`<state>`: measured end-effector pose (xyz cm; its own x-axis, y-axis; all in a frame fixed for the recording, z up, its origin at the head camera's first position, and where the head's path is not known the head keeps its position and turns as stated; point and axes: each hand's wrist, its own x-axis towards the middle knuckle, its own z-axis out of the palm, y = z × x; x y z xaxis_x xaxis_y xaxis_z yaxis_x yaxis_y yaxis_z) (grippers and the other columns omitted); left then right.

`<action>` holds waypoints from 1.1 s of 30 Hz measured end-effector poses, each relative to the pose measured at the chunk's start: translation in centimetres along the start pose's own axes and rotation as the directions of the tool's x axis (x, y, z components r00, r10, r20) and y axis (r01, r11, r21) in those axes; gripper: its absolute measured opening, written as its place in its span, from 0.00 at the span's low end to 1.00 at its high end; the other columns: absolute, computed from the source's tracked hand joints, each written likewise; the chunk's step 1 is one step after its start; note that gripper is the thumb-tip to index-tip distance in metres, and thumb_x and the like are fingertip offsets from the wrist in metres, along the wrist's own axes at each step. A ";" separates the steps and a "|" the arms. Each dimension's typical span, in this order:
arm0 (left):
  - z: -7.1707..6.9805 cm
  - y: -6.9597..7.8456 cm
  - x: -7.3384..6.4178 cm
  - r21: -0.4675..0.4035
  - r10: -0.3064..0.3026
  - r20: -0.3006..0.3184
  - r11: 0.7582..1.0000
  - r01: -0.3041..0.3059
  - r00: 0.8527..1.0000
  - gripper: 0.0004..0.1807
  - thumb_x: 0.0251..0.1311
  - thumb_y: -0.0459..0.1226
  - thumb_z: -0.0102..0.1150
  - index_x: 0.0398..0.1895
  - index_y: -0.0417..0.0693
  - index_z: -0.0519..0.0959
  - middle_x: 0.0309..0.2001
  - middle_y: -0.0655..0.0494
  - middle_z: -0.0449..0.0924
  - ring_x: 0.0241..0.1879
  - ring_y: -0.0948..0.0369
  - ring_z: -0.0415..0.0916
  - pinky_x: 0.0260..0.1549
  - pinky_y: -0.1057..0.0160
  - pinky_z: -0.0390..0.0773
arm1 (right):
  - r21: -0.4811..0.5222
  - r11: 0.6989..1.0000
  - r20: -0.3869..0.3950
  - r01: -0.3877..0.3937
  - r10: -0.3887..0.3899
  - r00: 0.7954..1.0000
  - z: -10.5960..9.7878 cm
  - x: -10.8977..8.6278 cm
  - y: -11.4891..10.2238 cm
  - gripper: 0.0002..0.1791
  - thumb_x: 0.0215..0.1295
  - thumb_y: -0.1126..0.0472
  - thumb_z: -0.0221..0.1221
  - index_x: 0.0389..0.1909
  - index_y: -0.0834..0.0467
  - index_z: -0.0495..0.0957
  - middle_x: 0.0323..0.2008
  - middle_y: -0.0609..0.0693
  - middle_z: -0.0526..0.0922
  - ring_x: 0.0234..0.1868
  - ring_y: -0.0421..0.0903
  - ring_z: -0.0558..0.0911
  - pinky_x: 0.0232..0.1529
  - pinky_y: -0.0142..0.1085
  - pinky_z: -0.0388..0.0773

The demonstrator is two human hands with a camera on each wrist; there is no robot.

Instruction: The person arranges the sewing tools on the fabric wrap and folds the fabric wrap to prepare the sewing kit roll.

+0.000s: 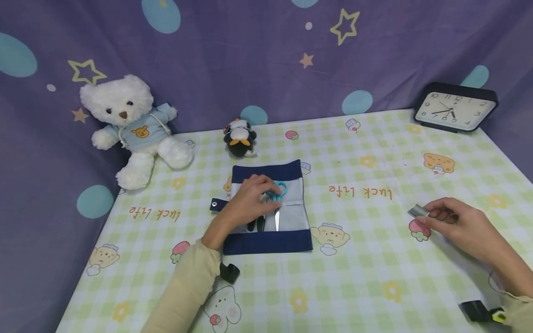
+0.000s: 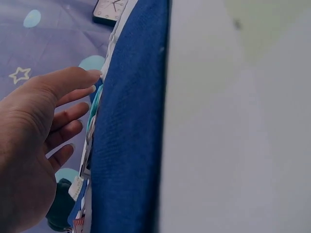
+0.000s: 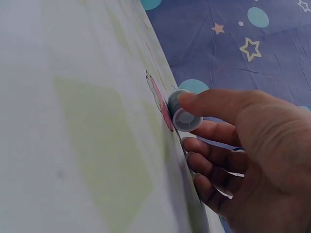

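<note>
A navy-edged cloth pouch (image 1: 266, 243) with a pale lining lies unfolded on the table. Small scissors (image 1: 277, 219) with teal handles lie in it, blades under a light band. My left hand (image 1: 251, 199) is over the pouch, fingertips at the teal handles; in the left wrist view the left hand (image 2: 34, 131) has loosely bent, spread fingers. Partly below it lies a black slim tool (image 1: 261, 224). Far to the right, my right hand (image 1: 466, 226) pinches a small grey spool of thread (image 3: 187, 119) between thumb and forefinger, low over the printed strawberry.
A white teddy bear (image 1: 145, 132) in a blue top sits at the back left, with a penguin plush (image 1: 240, 138) behind the pouch. A black-framed clock (image 1: 455, 108) stands at the back right. Purple cloth (image 1: 258, 55) hangs behind the checked tablecloth (image 1: 354, 286).
</note>
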<state>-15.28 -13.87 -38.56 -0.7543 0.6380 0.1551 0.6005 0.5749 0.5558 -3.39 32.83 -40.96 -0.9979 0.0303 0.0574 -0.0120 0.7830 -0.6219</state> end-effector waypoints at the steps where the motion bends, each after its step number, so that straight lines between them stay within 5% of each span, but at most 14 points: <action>1: 0.1 0.0 0.0 0.002 0.006 0.000 1.000 -0.006 1.000 0.12 0.64 0.42 0.72 0.48 0.49 0.87 0.53 0.51 0.79 0.53 0.52 0.70 0.54 0.44 0.67 | 0.001 1.000 -0.001 0.003 -0.003 1.000 0.0 0.0 0.0 0.16 0.65 0.62 0.71 0.48 0.65 0.80 0.36 0.54 0.83 0.29 0.31 0.76 0.28 0.25 0.71; 13: 0.9 0.6 0.3 0.059 0.035 0.035 0.998 -0.037 0.999 0.09 0.64 0.43 0.72 0.43 0.51 0.88 0.47 0.55 0.77 0.45 0.56 0.68 0.48 0.50 0.66 | 0.119 0.985 -0.013 0.124 -0.123 0.992 0.2 0.9 -1.0 0.11 0.67 0.65 0.69 0.48 0.60 0.83 0.35 0.49 0.86 0.34 0.31 0.81 0.35 0.20 0.71; 18: 0.9 0.5 0.3 0.065 0.040 0.030 0.997 -0.042 0.999 0.08 0.65 0.42 0.72 0.43 0.51 0.88 0.45 0.56 0.76 0.43 0.57 0.67 0.47 0.50 0.67 | 0.160 0.980 0.003 0.118 -0.121 0.993 0.6 1.4 -2.0 0.12 0.69 0.61 0.69 0.50 0.58 0.83 0.37 0.48 0.87 0.35 0.32 0.82 0.37 0.20 0.70; 25: 1.1 0.3 0.5 0.057 0.055 0.035 0.997 -0.057 0.998 0.07 0.66 0.42 0.70 0.43 0.51 0.89 0.44 0.57 0.76 0.43 0.57 0.67 0.47 0.51 0.68 | 0.284 0.959 0.117 0.019 -0.055 0.992 1.5 2.1 -3.6 0.15 0.75 0.53 0.63 0.55 0.56 0.78 0.28 0.53 0.84 0.15 0.48 0.76 0.14 0.38 0.71; 29: 1.3 0.2 0.6 0.056 0.063 0.033 0.996 -0.064 0.997 0.06 0.66 0.42 0.70 0.42 0.51 0.88 0.43 0.57 0.76 0.42 0.58 0.66 0.47 0.51 0.67 | 0.301 0.953 0.125 0.028 -0.069 0.990 2.0 2.7 -4.1 0.16 0.76 0.52 0.62 0.57 0.56 0.79 0.32 0.54 0.86 0.14 0.49 0.74 0.13 0.39 0.71; 33: 1.3 0.2 0.5 0.054 0.066 0.027 0.996 -0.068 0.997 0.05 0.66 0.41 0.71 0.41 0.51 0.88 0.42 0.57 0.76 0.41 0.58 0.66 0.47 0.52 0.67 | 0.294 0.952 0.084 0.090 -0.120 0.989 2.6 3.6 -4.5 0.14 0.75 0.54 0.63 0.56 0.56 0.81 0.42 0.51 0.87 0.28 0.39 0.84 0.27 0.30 0.77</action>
<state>-15.21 -12.78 -39.42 -0.7054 0.6881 0.1698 0.6638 0.5574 0.4987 -7.08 27.80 -40.04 -0.9911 -0.1160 0.0656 -0.1202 0.5654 -0.8160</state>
